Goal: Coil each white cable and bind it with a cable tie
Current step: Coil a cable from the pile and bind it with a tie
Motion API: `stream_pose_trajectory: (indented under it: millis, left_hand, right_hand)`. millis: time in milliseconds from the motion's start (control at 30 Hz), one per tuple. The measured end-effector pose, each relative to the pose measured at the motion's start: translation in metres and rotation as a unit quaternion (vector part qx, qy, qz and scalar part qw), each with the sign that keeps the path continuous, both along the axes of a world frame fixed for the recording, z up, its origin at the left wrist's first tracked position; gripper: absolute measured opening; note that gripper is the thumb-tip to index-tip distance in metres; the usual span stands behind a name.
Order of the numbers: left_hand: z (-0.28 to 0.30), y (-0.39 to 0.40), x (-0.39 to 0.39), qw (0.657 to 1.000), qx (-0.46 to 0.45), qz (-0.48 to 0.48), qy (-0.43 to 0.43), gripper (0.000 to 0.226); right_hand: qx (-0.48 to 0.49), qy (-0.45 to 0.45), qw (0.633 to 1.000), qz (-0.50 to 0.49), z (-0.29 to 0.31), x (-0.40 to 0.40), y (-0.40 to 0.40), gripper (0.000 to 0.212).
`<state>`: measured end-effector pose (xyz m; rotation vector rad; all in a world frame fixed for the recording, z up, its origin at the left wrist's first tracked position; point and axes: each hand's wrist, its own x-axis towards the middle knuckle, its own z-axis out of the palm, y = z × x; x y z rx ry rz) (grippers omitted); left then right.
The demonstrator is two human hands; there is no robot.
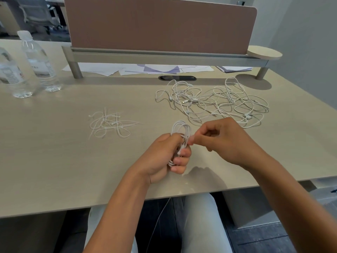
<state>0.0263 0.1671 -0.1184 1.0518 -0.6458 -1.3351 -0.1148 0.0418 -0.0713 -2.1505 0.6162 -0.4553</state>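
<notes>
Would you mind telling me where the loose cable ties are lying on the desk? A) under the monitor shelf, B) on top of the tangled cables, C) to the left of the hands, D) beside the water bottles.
C: the cable ties lie in a small heap on the desk, left of the left hand that grips the coiled cable, well apart from the tangled cables on the right.
</notes>
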Motion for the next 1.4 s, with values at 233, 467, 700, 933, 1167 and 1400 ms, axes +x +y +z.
stream_pose_trajectory:
  millis: [233, 467, 700, 933, 1167, 1400]
  left_hand:
    - [-0.002, -0.001, -0.001, 0.996, -0.043, 0.003, 0.082, 0.033]
    - [-0.005, -0.003, -0.005, 0.996, -0.027, -0.011, 0.085, 0.018]
    - [-0.01, -0.002, -0.006, 0.988, 0.021, -0.043, 0.15, 0.017]
    - [-0.015, 0.003, -0.005, 0.966, 0.033, -0.168, 0.193, 0.031]
    - [-0.013, 0.006, -0.009, 0.874, -0.034, -0.323, 0.361, 0.012]
    - [-0.006, 0.0, -0.013, 0.971, 0.068, -0.226, 0.039, 0.016]
  right_hand:
    - [0.019, 0.002, 1.0, -0.001, -0.025, -0.009, -0.004, 0.012]
    - [-0.083, 0.02, 0.996, 0.009, -0.029, -0.003, -0.019, 0.008]
    - [-0.139, -0.028, 0.987, 0.077, -0.05, 0.013, -0.036, 0.008]
    - [0.029, 0.005, 0.978, 0.207, -0.04, 0.026, -0.041, 0.012]
    - [0.083, 0.03, 0.958, 0.272, -0.021, 0.037, -0.037, 0.013]
    - [0.211, 0.201, 0.907, 0.305, 0.002, 0.041, -0.064, 0.012]
